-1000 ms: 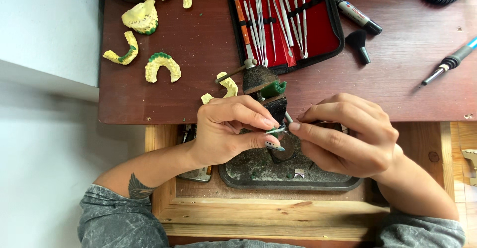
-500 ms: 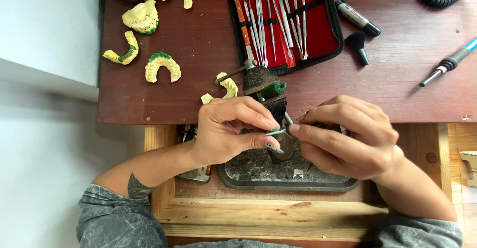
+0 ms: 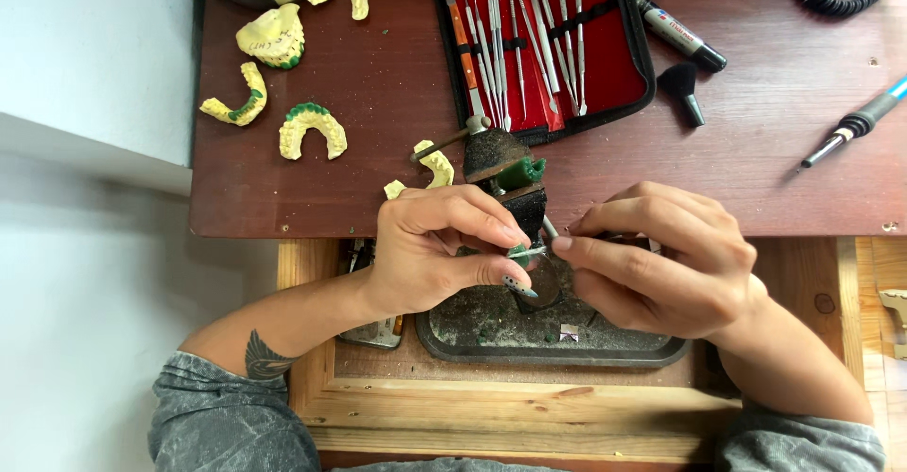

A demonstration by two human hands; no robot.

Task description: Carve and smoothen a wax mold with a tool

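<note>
Yellow dental casts (image 3: 312,130): six; hands (image 3: 435,250) two; tray (image 3: 557,349) one.

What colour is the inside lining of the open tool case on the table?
The lining of the tool case is red, with a black edge; the head view shows it.

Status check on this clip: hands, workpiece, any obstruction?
Left hand and right hand both pinch a small thin metal piece over the dark dusty tray. Black bench peg close behind. Nothing blocking.
</note>
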